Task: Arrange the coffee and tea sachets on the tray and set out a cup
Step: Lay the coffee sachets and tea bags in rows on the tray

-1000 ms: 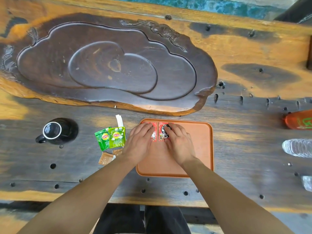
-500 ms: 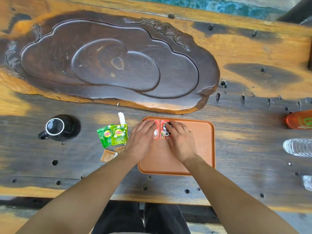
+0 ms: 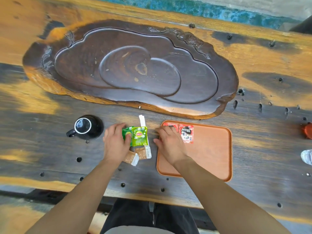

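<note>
left hand (image 3: 116, 142) grips the green tea sachets (image 3: 137, 136) on the table, at 9 o'clock from the tray (image 3: 211, 157), likely to lift them across. right hand (image 3: 169, 142) lies loose and empty over the tray's 10 o'clock corner, beside the red coffee sachets (image 3: 185, 133) laid there. cup (image 3: 86, 126) waits at 9 o'clock.

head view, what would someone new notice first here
Probably the big dark carved wooden tea board, which fills the far half of the table. Nearer, an orange tray holds two red coffee sachets in its far left corner, with the right hand over that edge. Left of the tray, the left hand rests on green tea sachets, and a black cup stands further left.
</note>
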A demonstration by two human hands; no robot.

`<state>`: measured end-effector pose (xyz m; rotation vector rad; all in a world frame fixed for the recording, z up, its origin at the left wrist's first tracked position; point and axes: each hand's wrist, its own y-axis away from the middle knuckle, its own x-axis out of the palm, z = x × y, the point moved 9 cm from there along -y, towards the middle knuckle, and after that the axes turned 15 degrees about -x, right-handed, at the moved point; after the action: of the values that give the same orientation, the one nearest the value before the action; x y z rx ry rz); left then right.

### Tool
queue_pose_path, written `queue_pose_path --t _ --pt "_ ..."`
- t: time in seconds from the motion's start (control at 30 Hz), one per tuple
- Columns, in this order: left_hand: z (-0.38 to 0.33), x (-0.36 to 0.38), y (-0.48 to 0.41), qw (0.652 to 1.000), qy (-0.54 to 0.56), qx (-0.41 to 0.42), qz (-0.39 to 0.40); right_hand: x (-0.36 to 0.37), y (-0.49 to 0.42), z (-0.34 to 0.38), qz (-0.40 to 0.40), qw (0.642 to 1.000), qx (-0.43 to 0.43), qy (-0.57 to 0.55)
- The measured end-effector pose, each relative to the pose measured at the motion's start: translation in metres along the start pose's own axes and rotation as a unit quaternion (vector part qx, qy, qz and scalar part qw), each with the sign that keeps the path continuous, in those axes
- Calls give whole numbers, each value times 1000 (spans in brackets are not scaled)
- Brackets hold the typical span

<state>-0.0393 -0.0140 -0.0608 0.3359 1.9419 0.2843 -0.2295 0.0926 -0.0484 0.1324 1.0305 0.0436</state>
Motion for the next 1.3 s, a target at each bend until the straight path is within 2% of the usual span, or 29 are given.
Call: queue_pose_path --t 0.2,0.43,0.6,0.73,0.9,1.03,1.3 --pt "16 9 -13 992 -86 37 84 30 -43 30 79 997 -6 -18" --pt "11 11 -19 989 -81 48 115 40 -56 35 110 994 13 -2" --pt "7 6 -15 989 -29 61 129 34 -57 41 93 995 20 -25" --pt "9 3 -15 985 41 34 162 36 -47 40 68 979 76 -175" --pt "0 -8 -7 972 153 15 179 8 -25 22 -21 951 127 -281" --pt "-26 1 15 956 181 23 231 -19 11 -13 -69 941 163 -289" --pt "-91 60 71 935 108 113 320 -33 88 -69 -62 940 221 -254"
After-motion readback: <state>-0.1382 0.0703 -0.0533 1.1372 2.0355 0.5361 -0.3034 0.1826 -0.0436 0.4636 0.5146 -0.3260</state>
